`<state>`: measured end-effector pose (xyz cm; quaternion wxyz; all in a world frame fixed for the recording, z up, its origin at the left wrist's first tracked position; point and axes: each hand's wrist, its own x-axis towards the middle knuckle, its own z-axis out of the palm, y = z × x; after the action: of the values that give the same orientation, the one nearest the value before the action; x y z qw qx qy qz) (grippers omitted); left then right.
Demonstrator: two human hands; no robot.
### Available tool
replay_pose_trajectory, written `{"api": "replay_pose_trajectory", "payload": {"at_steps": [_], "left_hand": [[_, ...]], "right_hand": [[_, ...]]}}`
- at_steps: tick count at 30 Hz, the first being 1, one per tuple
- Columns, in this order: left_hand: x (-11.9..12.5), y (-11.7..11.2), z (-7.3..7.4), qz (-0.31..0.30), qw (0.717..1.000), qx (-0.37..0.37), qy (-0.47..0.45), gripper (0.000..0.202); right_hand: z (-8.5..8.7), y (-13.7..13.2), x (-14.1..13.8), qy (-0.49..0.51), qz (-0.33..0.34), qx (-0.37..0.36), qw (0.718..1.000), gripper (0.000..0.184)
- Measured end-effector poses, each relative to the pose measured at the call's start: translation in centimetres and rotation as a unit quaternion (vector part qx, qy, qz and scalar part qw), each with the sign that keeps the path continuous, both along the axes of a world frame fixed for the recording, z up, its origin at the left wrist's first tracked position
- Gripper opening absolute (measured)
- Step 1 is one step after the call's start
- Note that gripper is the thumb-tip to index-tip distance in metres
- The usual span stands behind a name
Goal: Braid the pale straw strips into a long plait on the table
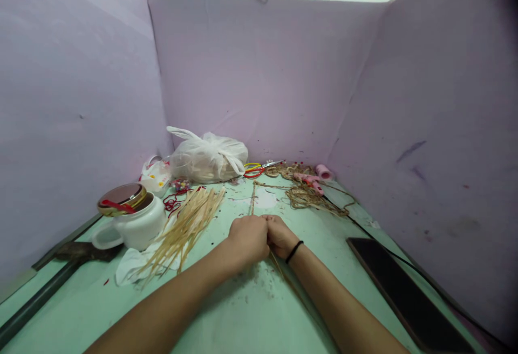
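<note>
My left hand point(248, 239) and my right hand point(280, 235) are pressed together over the middle of the table, both closed. Between them runs a thin straw cord point(253, 198), tan and seemingly twisted or braided. It stretches away from my fingers toward the back of the table, where its far end meets twine. Loose straw strands point(277, 263) trail out beneath the hands toward me. How the fingertips grip the cord is hidden. A bundle of pale dry straw point(189, 223) lies left of my left hand, partly on white tissue.
At left stand a white mug point(141, 226) with a gold-rimmed lid and a hammer point(52, 276). Behind are a white plastic bag point(210, 158), scissors point(259, 169), tangled twine point(309, 196) and a pink glue gun point(311, 180). A dark flat slab point(399, 289) lies right. Purple panels enclose the table.
</note>
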<state>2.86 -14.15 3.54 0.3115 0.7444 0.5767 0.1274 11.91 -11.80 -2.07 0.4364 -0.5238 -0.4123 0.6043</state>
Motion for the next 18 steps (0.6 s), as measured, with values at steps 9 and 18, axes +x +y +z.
{"api": "replay_pose_trajectory", "payload": {"at_steps": [9,18], "left_hand": [[-5.0,4.7,1.5,0.070,0.987,-0.137,-0.053,0.011],[-3.2,5.1,-1.8,0.072,0.924,-0.312,-0.207,0.008]], "right_hand": [[0.4,0.0,0.1,-0.037,0.040,0.010,0.998,0.011],[0.6,0.1,0.4,-0.064,0.074,0.043,0.994,0.011]]}}
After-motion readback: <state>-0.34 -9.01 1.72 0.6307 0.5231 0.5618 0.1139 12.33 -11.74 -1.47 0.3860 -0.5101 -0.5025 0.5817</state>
